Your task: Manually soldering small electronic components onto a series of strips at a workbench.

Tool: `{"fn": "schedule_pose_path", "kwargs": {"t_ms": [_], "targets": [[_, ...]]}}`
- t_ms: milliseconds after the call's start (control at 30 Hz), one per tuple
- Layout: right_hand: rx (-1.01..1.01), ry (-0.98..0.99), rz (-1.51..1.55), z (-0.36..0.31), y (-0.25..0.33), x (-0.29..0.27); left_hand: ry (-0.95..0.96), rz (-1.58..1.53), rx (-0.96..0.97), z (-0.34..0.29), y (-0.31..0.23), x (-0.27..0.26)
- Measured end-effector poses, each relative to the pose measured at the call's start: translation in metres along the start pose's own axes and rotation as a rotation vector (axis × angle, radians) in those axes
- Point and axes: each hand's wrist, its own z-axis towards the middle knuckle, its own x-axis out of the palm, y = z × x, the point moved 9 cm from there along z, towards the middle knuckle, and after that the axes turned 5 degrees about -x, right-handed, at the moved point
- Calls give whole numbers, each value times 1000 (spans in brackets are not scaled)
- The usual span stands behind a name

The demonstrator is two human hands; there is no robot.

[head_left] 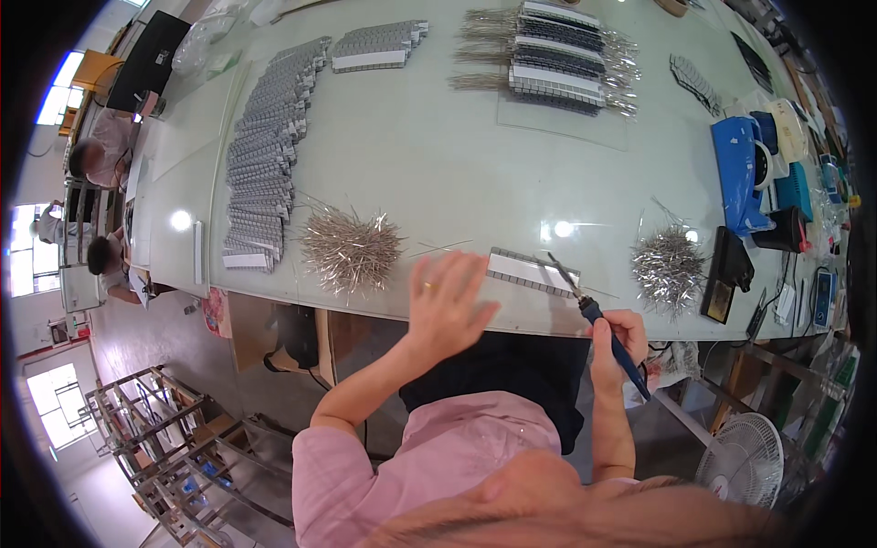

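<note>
In my right hand (pixel 621 340) is a soldering iron (pixel 590 308), its blue handle gripped and its metal tip over the right end of a flat strip (pixel 525 272). This strip has a white middle and grey gridded edges, and it lies near the table's front edge. My left hand (pixel 446 303) is just left of the strip, fingers spread and palm down. Whether its fingertips touch the table or a thin wire there, I cannot tell. Beyond that hand lies a heap of thin metal wires (pixel 350 249). A second wire heap (pixel 669 265) rests right of the iron.
A long overlapping row of grey strips (pixel 260 155) runs up the table's left side, with a shorter row (pixel 379 46) behind. Strips with wires at both ends (pixel 557 59) are stacked at the back. A blue holder (pixel 738 173) and black box (pixel 726 274) stand right.
</note>
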Motion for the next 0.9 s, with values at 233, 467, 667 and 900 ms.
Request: {"fn": "schedule_pose_path", "kwargs": {"t_ms": [233, 467, 667, 900], "targets": [[-216, 287, -275, 15, 41, 65, 95, -6, -22, 1, 20, 1], [-243, 326, -333, 23, 49, 88, 85, 0, -28, -1, 23, -1], [-309, 318, -371, 27, 55, 89, 95, -11, -7, 1, 24, 0], [-337, 346, -404, 28, 60, 95, 110, -40, -8, 0, 25, 2]]}}
